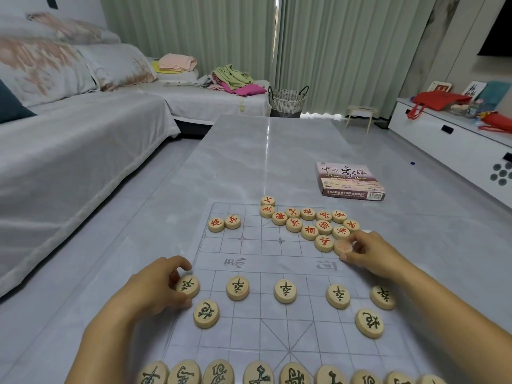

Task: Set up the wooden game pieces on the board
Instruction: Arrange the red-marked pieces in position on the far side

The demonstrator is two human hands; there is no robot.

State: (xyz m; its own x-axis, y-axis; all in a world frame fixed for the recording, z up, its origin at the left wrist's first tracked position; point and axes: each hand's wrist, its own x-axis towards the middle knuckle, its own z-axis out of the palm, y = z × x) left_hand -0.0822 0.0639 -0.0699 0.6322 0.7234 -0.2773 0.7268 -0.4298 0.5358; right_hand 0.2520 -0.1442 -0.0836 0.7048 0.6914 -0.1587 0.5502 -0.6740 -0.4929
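Observation:
A thin see-through game board [266, 322] with a printed grid lies on the table. Round wooden pieces with dark lettering stand in rows on its near half, among them a leftmost soldier piece [187, 285], which my left hand [155, 289] pinches between thumb and fingers. On the far half lies a loose cluster of red-lettered pieces [310, 223], plus two apart at the left [224, 223]. My right hand [368, 253] pinches a red piece [343, 246] at the cluster's near right end.
The Chinese chess box [349, 180] lies on the grey marble table [266, 151] beyond the board at the right. A covered sofa [69, 151] runs along the left; a white low cabinet [454, 139] stands at the right. A basket [287, 101] stands past the table.

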